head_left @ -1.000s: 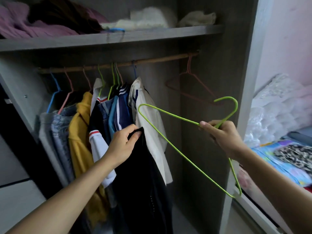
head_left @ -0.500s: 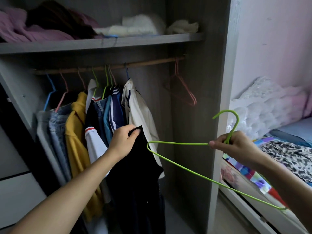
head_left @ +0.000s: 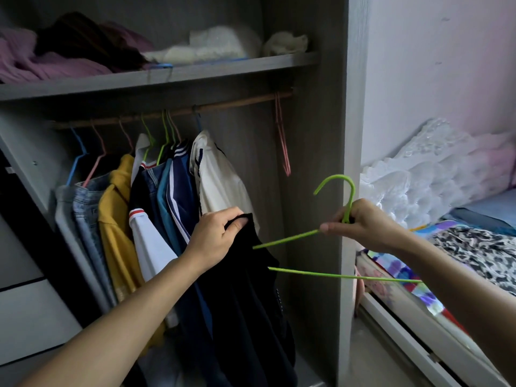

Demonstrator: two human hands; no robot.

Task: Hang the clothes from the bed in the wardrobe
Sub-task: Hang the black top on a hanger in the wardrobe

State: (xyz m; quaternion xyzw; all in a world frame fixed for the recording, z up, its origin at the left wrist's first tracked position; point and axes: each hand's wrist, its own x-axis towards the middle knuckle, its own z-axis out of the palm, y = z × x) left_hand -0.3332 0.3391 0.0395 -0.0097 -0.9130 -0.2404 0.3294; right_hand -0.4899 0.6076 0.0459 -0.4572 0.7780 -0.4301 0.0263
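From the head view, the left hand [head_left: 216,237] pinches the top edge of a limp black garment [head_left: 251,289], held in front of the hung clothes at the wardrobe's right. The right hand [head_left: 363,223] clenches the neck of a thin green wire hanger [head_left: 284,239], whose left end meets the cloth. Keeping the opening taut and sliding the smooth wire in level looks best, before hooking it on the wooden rail [head_left: 240,101].
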